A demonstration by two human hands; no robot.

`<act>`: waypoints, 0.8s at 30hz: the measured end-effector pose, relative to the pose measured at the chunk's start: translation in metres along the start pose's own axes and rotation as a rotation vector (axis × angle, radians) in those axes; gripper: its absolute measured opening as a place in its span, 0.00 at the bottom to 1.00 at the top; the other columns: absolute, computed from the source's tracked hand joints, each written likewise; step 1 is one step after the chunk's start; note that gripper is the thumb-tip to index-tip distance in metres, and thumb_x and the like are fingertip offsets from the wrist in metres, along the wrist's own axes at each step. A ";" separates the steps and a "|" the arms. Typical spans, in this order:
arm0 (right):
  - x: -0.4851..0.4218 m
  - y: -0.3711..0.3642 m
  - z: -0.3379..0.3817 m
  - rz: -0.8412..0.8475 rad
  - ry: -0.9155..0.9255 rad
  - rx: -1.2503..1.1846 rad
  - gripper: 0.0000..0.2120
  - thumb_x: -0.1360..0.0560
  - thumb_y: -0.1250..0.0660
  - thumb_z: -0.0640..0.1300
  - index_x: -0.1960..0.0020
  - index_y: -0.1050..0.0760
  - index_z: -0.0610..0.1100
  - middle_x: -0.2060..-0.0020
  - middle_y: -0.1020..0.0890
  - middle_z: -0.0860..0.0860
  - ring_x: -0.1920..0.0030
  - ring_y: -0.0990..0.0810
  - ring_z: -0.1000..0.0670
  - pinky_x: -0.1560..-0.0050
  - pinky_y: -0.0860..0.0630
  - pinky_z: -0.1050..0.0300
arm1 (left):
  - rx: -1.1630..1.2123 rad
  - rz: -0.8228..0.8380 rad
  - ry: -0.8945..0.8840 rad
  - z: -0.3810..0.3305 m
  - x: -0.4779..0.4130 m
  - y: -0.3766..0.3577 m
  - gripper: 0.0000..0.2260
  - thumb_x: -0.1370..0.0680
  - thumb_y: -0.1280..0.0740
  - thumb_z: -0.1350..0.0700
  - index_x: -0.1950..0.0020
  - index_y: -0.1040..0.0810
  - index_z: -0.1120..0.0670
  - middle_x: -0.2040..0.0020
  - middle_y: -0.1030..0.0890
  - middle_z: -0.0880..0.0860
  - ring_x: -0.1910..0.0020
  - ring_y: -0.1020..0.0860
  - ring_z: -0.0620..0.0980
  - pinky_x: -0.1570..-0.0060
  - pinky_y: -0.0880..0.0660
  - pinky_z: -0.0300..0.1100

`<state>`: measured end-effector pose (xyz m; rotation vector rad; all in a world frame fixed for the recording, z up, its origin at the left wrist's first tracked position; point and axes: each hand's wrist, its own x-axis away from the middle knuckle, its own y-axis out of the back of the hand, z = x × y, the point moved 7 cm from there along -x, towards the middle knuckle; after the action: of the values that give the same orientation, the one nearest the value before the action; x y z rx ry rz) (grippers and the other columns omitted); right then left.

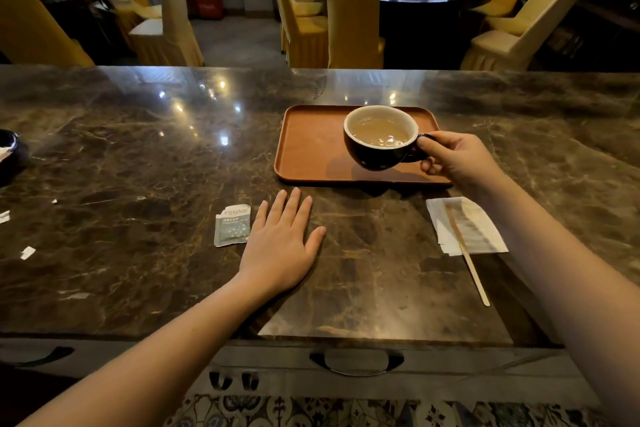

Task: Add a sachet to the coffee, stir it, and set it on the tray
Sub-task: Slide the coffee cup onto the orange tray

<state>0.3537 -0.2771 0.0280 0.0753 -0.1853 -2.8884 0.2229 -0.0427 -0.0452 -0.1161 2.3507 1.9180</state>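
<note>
Low centre, the left hand (280, 246) lies flat, fingers spread, on the counter (138, 156), beside the torn sachet (231, 225). Right of centre, a stirrer (467, 256) rests on a napkin (485, 236). Further up, the right hand (457, 158) pinches the cup (381, 139) by its handle, above the tray (311, 146).

Left hand (277, 246) flat, fingers spread; right hand (457, 159) pinch grip closed.

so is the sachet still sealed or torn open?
Torn open. The sachet lies flat on the counter beside the left hand, its top edge ragged.
</note>
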 end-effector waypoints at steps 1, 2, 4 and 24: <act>-0.006 0.000 0.002 0.006 0.003 0.017 0.08 0.25 0.35 0.41 0.47 0.21 0.42 0.63 0.16 0.49 0.74 0.24 0.57 0.70 0.24 0.68 | 0.000 -0.004 0.002 0.000 0.000 0.000 0.30 0.25 0.61 0.37 0.26 0.52 0.48 0.23 0.52 0.50 0.25 0.56 0.48 0.30 0.62 0.47; -0.011 0.000 0.002 0.013 0.005 0.031 0.08 0.25 0.35 0.41 0.47 0.21 0.42 0.62 0.16 0.49 0.74 0.24 0.57 0.70 0.24 0.68 | 0.000 -0.009 0.002 0.000 0.000 0.000 0.30 0.25 0.61 0.37 0.26 0.53 0.48 0.23 0.52 0.50 0.25 0.56 0.48 0.30 0.63 0.46; -0.021 -0.001 0.002 0.032 0.011 0.046 0.07 0.25 0.35 0.43 0.49 0.20 0.45 0.63 0.15 0.51 0.73 0.23 0.58 0.69 0.24 0.68 | 0.000 -0.019 0.002 0.000 0.001 0.001 0.30 0.26 0.62 0.36 0.26 0.53 0.48 0.24 0.52 0.50 0.26 0.56 0.47 0.30 0.63 0.46; -0.069 -0.013 -0.026 0.149 -0.077 0.036 0.09 0.25 0.34 0.46 0.48 0.20 0.45 0.58 0.21 0.36 0.64 0.19 0.40 0.65 0.21 0.49 | 0.030 0.001 0.020 -0.002 0.002 0.005 0.28 0.24 0.59 0.37 0.26 0.54 0.46 0.24 0.54 0.47 0.28 0.60 0.43 0.30 0.64 0.44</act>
<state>0.4193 -0.2511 0.0027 -0.0421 -0.2461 -2.7413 0.2197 -0.0437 -0.0402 -0.1318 2.3916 1.8892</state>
